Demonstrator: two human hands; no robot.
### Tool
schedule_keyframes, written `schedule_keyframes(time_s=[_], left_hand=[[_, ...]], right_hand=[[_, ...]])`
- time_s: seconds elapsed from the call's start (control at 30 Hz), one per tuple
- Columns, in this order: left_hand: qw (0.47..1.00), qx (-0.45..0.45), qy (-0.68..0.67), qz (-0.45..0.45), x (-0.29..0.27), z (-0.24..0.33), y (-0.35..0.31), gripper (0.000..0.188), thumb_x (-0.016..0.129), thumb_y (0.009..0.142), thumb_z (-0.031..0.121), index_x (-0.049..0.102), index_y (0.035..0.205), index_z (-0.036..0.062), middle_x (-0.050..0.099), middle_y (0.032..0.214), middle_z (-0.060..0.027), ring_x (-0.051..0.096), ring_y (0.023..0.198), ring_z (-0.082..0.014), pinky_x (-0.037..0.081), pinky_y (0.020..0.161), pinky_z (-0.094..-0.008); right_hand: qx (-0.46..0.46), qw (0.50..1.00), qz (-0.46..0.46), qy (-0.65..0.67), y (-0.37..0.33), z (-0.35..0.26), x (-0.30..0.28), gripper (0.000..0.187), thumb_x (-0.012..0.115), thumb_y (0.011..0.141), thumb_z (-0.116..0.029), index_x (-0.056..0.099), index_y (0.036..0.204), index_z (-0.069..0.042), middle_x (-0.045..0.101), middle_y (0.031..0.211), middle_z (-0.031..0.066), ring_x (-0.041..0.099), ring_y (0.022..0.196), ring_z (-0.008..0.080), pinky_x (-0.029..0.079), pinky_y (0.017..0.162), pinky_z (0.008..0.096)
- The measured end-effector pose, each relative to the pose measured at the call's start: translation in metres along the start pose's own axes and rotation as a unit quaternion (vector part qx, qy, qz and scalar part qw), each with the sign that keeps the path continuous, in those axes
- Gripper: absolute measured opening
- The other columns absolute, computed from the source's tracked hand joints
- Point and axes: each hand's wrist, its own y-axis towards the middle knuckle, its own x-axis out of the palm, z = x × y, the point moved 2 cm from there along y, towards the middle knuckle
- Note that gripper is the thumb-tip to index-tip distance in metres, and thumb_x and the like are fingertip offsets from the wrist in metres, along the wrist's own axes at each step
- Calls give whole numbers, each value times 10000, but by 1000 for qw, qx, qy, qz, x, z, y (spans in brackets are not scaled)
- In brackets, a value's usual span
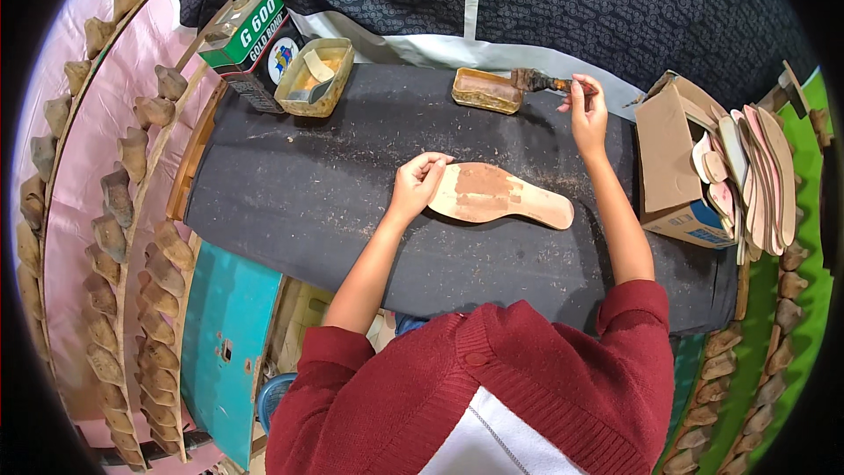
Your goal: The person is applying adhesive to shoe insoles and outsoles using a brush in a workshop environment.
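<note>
Black cloth (334,185) covers the bench (199,154), and the flat tan sole-shaped piece (479,198), patched with brown, sits on or just above it. At the piece's broad left end, the left hand (417,189) pinches its edge between thumb and fingers, seemingly to steady it without covering the patch. Beyond the piece, to its right, the right hand (587,113) pinches a dark crusted brush (547,83) by its handle, its head at a yellowish rectangular plastic tub (482,104), probably placed for easy reach. Right of the piece, a brown cardboard box (670,154) keeps pale sole shapes (767,180) upright, likely for sorting
</note>
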Motion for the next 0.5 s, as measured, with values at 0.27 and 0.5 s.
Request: schedule_keyframes(time_s=[0.27, 0.5], left_hand=[[1000, -14, -25, -8, 2, -5, 1, 171, 462, 834, 106, 562, 881, -25, 573, 781, -14, 496, 694, -41, 395, 613, -174], [997, -44, -60, -25, 6, -3, -2, 225, 432, 854, 165, 556, 909, -15, 579, 843, -31, 523, 756, -65, 408, 680, -196]], right_hand=[[397, 807, 146, 413, -27, 35, -26, 179, 464, 840, -161, 464, 854, 17, 511, 717, 114, 518, 615, 162, 487, 538, 233], [407, 836, 89, 357, -74, -17, -20, 191, 456, 850, -198, 476, 886, -11, 507, 692, 75, 501, 596, 115, 446, 517, 204]])
